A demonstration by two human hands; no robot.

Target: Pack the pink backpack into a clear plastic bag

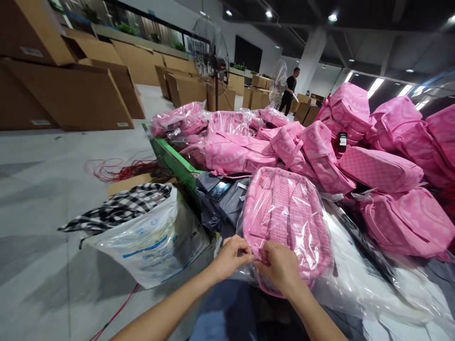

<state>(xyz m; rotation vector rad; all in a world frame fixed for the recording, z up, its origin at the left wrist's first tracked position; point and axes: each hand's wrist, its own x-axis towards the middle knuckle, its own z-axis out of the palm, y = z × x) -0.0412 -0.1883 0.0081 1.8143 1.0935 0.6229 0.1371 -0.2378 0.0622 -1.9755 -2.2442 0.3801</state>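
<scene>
A pink backpack wrapped in a clear plastic bag lies on the table right in front of me. My left hand pinches the bag's near edge at the left corner of the backpack. My right hand grips the same plastic edge just beside it, fingers closed on the film. The two hands almost touch each other.
Many pink backpacks are piled over the green-edged table, some bagged. A white plastic sack with checked cloth hangs at left. Cardboard boxes, a standing fan and red cords occupy the floor. A person stands far back.
</scene>
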